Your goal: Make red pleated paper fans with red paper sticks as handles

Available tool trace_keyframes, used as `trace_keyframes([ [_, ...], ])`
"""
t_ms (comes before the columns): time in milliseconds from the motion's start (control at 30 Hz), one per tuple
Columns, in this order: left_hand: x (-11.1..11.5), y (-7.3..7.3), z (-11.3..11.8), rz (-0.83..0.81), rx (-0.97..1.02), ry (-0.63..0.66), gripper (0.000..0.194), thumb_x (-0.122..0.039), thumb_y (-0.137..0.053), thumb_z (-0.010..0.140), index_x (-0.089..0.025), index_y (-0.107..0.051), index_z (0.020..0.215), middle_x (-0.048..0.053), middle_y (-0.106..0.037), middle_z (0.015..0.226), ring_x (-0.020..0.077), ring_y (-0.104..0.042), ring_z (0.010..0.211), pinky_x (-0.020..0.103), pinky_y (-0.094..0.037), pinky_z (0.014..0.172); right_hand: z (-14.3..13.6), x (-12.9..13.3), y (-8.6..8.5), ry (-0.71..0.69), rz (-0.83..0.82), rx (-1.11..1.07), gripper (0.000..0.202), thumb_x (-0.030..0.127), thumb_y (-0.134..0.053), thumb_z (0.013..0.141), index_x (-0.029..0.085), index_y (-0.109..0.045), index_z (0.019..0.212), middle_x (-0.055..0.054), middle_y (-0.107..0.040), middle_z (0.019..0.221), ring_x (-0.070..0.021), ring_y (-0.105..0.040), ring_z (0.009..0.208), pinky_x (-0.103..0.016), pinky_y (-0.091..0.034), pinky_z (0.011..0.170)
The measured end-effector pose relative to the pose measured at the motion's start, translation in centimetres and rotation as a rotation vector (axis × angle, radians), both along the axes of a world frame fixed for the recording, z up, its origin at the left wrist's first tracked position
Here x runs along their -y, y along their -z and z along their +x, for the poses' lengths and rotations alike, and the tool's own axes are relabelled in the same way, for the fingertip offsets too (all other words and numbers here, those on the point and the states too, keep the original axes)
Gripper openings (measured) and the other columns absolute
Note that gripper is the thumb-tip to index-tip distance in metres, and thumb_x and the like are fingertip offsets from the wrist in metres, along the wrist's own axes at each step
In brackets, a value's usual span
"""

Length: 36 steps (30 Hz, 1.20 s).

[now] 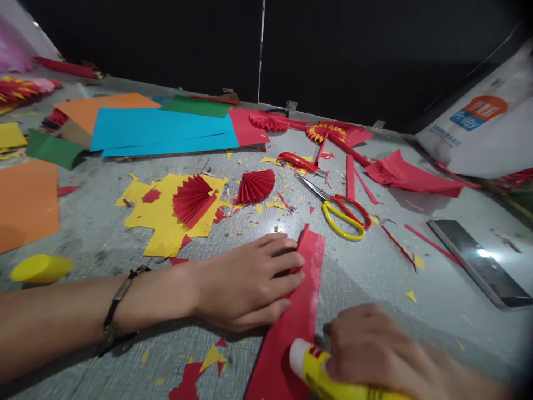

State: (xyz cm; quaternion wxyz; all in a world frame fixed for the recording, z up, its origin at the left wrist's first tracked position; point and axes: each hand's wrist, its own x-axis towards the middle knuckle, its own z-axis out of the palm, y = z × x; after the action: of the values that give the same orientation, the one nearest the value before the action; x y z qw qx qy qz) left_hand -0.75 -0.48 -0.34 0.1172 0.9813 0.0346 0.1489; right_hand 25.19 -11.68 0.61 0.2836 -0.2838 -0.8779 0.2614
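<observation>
A long red paper strip (pixel 307 294) lies on the table, its far edge rolled or folded and a glossy wet-looking band along its right side. Pressing it down from the left is my left hand (pixel 250 282), palm down with the fingers stretched out over its edge. My right hand (pixel 377 350), slightly blurred, is wrapped around a yellow glue stick (pixel 316 366), whose white tip points at the strip's right part. Whether the tip touches the paper I cannot tell. A yellow cap (pixel 41 269) lies beside my left forearm.
Scissors (pixel 327 199) and a red craft knife (pixel 295 161) lie beyond the strip. Pleated red fans (pixel 194 203) rest around yellow paper scraps (pixel 160 239). Blue paper (pixel 162 128) and orange paper (pixel 29 205) lie left, a phone (pixel 478 261) and white bag (pixel 474 128) right.
</observation>
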Motion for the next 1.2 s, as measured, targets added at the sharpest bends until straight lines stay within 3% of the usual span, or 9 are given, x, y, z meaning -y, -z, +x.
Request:
trace_keyframes([
  [67,0.0,0.1,0.0,0.004,0.004,-0.033,0.035,-0.031,-0.042,0.108,-0.012,-0.069,0.119,0.018,-0.07,0.125,0.0352,-0.058,0.118,0.055,-0.038,0.12,0.7,-0.3,0.4,0.214,-0.014,-0.151,0.028,0.053,-0.063,0.104,0.028,-0.063,0.116,-0.004,-0.076,0.088,-0.0197,-0.075,0.075,-0.028,-0.06,0.065],
  [167,0.0,0.2,0.0,-0.001,0.01,-0.046,0.033,-0.033,-0.045,0.103,-0.014,-0.067,0.119,0.017,-0.069,0.122,0.0348,-0.058,0.115,0.057,-0.038,0.119,1.2,-1.3,0.9,0.516,-0.267,-0.409,0.026,0.054,-0.066,0.101,0.032,-0.064,0.114,-0.001,-0.07,0.08,-0.0165,-0.066,0.057,-0.026,-0.052,0.047],
  [300,0.1,0.3,0.0,0.001,0.029,-0.05,0.029,-0.027,-0.049,0.097,-0.014,-0.066,0.117,0.016,-0.069,0.115,0.0341,-0.057,0.111,0.055,-0.038,0.117,0.8,-3.1,1.3,0.577,-0.689,-0.634,0.025,0.054,-0.061,0.103,0.03,-0.064,0.107,0.005,-0.056,0.054,-0.0147,-0.05,0.041,-0.026,-0.042,0.04],
  [433,0.2,0.0,-0.1,0.04,0.047,-0.077,0.022,-0.027,-0.049,0.101,-0.017,-0.067,0.105,0.014,-0.068,0.11,0.034,-0.055,0.112,0.056,-0.037,0.115,0.3,-3.7,1.7,0.572,-0.869,-0.637,0.034,0.058,-0.067,0.099,0.025,-0.062,0.106,0.005,-0.057,0.055,-0.0128,-0.049,0.043,-0.024,-0.039,0.041],
  [533,0.1,-0.3,-0.1,0.024,0.049,-0.055,0.017,-0.024,-0.051,0.1,-0.018,-0.065,0.095,0.012,-0.067,0.104,0.0338,-0.054,0.116,0.055,-0.036,0.117,0.2,-3.5,1.8,0.555,-0.888,-0.586,0.038,0.061,-0.067,0.099,0.024,-0.061,0.108,0.005,-0.058,0.057,-0.0124,-0.05,0.046,-0.024,-0.042,0.045],
  [733,-0.7,-0.2,0.0,-0.063,0.033,0.001,0.017,-0.02,-0.049,0.099,-0.017,-0.066,0.099,0.015,-0.068,0.11,0.0327,-0.059,0.113,0.05,-0.046,0.106,0.1,-3.3,1.8,0.517,-0.84,-0.534,0.035,0.057,-0.065,0.102,0.023,-0.06,0.108,0.006,-0.057,0.061,-0.0105,-0.051,0.049,-0.022,-0.045,0.049],
  [1200,-1.1,-0.1,0.0,-0.148,0.07,-0.011,0.017,-0.016,-0.047,0.099,-0.02,-0.063,0.094,0.014,-0.072,0.108,0.0294,-0.063,0.106,0.048,-0.05,0.098,1.2,-3.2,1.3,0.306,-0.65,-0.247,0.02,0.039,-0.067,0.098,0.025,-0.063,0.112,0.003,-0.06,0.074,-0.0121,-0.052,0.057,-0.022,-0.043,0.049],
])
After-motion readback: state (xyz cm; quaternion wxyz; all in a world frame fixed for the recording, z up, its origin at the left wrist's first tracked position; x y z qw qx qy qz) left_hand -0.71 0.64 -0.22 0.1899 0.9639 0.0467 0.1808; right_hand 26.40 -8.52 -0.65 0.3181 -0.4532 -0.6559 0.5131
